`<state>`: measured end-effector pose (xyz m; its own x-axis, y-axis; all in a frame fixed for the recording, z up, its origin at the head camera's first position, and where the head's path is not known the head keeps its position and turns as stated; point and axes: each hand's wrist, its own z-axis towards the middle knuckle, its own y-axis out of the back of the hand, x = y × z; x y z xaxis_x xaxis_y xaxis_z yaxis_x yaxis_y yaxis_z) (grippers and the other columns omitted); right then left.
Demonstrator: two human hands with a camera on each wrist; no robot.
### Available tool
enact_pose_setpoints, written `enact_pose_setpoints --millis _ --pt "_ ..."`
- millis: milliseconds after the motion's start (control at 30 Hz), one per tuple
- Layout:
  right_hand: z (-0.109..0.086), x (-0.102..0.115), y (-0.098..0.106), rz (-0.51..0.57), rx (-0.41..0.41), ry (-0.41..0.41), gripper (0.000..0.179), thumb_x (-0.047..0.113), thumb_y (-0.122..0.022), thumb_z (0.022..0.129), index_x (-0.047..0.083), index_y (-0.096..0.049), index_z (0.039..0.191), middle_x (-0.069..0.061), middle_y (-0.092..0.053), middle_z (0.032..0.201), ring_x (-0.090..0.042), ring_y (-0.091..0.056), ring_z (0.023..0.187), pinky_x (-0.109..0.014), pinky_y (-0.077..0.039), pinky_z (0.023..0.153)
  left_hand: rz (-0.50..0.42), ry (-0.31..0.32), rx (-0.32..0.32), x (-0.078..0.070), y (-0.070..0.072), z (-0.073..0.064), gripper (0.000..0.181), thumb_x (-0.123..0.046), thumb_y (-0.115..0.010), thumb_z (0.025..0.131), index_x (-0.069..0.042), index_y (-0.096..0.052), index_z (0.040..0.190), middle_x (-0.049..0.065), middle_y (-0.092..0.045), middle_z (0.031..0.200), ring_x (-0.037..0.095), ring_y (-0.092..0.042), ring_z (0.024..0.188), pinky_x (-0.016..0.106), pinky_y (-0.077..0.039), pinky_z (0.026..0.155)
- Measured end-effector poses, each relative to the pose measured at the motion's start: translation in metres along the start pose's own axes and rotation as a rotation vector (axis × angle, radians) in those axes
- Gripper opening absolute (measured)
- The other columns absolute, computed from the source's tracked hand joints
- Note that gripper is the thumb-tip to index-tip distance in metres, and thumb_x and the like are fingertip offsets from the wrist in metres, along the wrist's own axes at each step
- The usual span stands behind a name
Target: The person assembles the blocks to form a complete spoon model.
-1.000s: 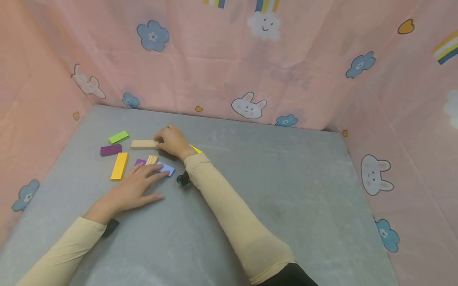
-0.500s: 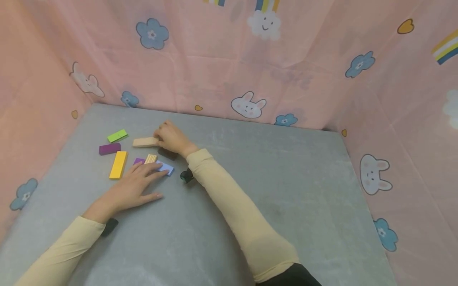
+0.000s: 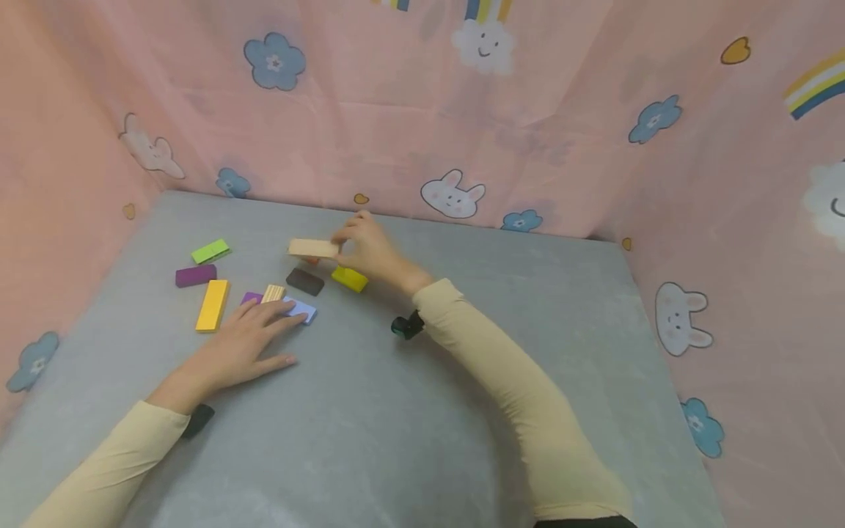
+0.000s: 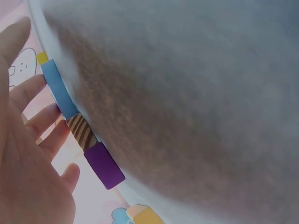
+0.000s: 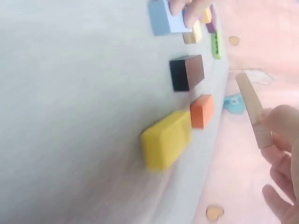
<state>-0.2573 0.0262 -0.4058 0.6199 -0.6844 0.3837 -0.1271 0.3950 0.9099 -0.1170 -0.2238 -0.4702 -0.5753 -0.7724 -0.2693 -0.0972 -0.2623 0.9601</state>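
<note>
My right hand (image 3: pixel 376 253) pinches one end of a pale wooden block (image 3: pixel 306 248) between thumb and fingers. In the right wrist view that wooden block (image 5: pixel 248 95) is off the table, with an orange block (image 5: pixel 202 112) beyond a yellow one (image 5: pixel 167 140). A dark brown block (image 3: pixel 305 281) lies just in front of it. My left hand (image 3: pixel 240 352) has its fingers extended, the tips at a row of three blocks: light blue (image 4: pixel 58 88), brown-striped wood (image 4: pixel 82 132) and purple (image 4: pixel 104 165).
Left of the row lie an orange-yellow block (image 3: pixel 213 306), a dark purple block (image 3: pixel 196 276) and a green block (image 3: pixel 211 251). The grey tabletop (image 3: pixel 528 330) meets a pink patterned curtain (image 3: pixel 561 147) at the back and sides.
My right hand has carried the pale wooden block to the right, uncovering the dark brown and yellow blocks. The left hand has stayed at the row.
</note>
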Motion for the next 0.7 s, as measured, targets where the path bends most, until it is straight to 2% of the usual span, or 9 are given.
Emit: enact_pose_setpoints --millis 200,367,533,700 --pt "-0.063 -0.025 0.008 0.042 -0.123 -0.110 0.027 0.022 -0.077 0.085 0.008 -0.075 0.109 -0.005 -0.073 0.106 -0.022 -0.054 0.108 -0.037 -0.045 0.096 0.013 -0.016 -0.023 -0.001 0.000 -0.002 0.068 -0.041 -0.074 0.085 -0.018 -0.051 0.144 0.014 -0.047 0.149 0.032 -0.040 0.139 0.058 -0.026 0.116" --pt "-0.122 -0.044 0.006 0.047 -0.290 -0.138 0.025 0.017 -0.079 0.082 0.004 -0.076 0.103 -0.011 -0.074 0.101 -0.028 -0.057 0.104 -0.043 -0.048 0.094 0.013 -0.028 -0.035 -0.002 -0.001 -0.002 0.068 -0.039 -0.075 0.085 -0.017 -0.051 0.144 0.014 -0.048 0.148 0.032 -0.040 0.138 0.058 -0.027 0.115" --pt "-0.172 -0.057 0.001 0.074 -0.453 -0.190 0.022 0.014 -0.081 0.079 0.003 -0.076 0.097 -0.013 -0.075 0.096 -0.031 -0.058 0.098 -0.046 -0.048 0.090 0.009 -0.018 -0.019 -0.001 -0.001 -0.002 0.068 -0.039 -0.075 0.085 -0.018 -0.050 0.145 0.014 -0.047 0.149 0.032 -0.039 0.139 0.058 -0.026 0.115" --pt "-0.208 -0.060 -0.005 0.103 -0.512 -0.255 0.021 0.011 -0.083 0.078 0.004 -0.077 0.096 -0.013 -0.074 0.096 -0.031 -0.058 0.097 -0.047 -0.046 0.090 0.011 -0.014 -0.012 -0.001 0.001 -0.001 0.068 -0.037 -0.075 0.085 -0.019 -0.049 0.145 0.014 -0.046 0.150 0.032 -0.039 0.139 0.059 -0.025 0.116"
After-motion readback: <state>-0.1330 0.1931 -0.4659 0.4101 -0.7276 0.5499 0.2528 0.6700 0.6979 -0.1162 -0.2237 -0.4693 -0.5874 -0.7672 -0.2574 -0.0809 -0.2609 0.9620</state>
